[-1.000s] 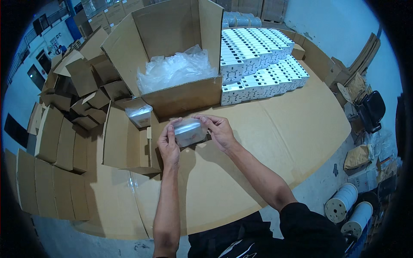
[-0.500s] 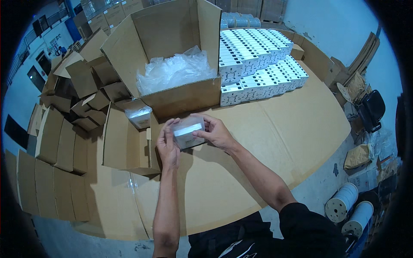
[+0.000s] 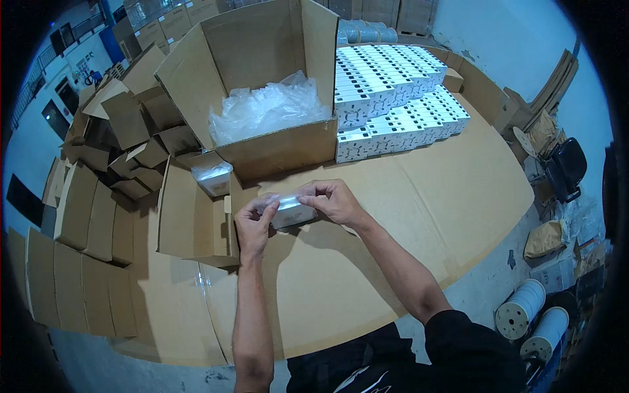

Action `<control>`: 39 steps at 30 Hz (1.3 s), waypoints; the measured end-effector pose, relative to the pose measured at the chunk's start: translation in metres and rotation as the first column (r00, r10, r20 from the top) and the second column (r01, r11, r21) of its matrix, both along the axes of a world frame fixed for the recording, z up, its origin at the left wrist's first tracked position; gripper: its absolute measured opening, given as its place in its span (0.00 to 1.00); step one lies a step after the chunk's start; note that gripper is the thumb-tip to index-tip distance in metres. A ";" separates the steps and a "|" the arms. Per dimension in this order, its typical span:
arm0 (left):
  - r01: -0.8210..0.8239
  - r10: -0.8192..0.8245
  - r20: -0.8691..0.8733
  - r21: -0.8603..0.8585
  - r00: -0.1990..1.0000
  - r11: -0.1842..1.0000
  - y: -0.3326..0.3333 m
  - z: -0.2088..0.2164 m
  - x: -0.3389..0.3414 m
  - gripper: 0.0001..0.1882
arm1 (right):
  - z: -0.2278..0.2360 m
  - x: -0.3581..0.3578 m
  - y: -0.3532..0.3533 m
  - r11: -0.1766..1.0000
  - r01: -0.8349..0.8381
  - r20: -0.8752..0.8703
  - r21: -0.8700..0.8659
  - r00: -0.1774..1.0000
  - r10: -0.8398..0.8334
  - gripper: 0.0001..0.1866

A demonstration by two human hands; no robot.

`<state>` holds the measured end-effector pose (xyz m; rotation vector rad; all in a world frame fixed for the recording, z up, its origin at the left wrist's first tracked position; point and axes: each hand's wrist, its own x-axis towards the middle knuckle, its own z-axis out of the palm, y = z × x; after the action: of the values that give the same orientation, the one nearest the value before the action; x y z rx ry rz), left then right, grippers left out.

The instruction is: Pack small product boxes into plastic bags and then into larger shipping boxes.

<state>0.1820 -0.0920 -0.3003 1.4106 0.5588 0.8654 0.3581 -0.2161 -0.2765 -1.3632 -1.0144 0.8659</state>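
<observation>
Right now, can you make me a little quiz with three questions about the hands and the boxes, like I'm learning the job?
1. True or false: the left hand and the right hand are both on the same wrapped white box.

2. Where is the heap of clear plastic?
A: in the large open carton
B: on the floor
C: in the right hand

3. Fill the gap: in the picture, the stacked white boxes stand to the ____ of the large open carton.

Key: 1 true; 2 A; 3 right.
</observation>
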 end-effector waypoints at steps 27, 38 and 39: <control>-0.306 0.291 0.168 0.067 0.942 0.950 -0.028 0.008 0.025 0.14 | -0.007 0.014 -0.005 0.995 -0.031 0.276 0.091 0.961 0.004 0.15; -0.122 0.311 -0.034 0.873 0.950 0.471 -0.026 0.021 0.007 0.14 | 0.002 0.015 -0.008 0.997 -0.006 0.310 0.083 0.951 -0.020 0.16; -0.123 0.310 -0.034 0.873 0.950 0.471 -0.026 0.020 0.007 0.14 | 0.002 0.016 -0.009 0.997 -0.006 0.311 0.082 0.950 -0.020 0.16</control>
<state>0.1891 -0.1185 -0.2800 2.4242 0.4513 1.3350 0.3738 -0.2248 -0.2745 -1.4604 -1.2717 0.6054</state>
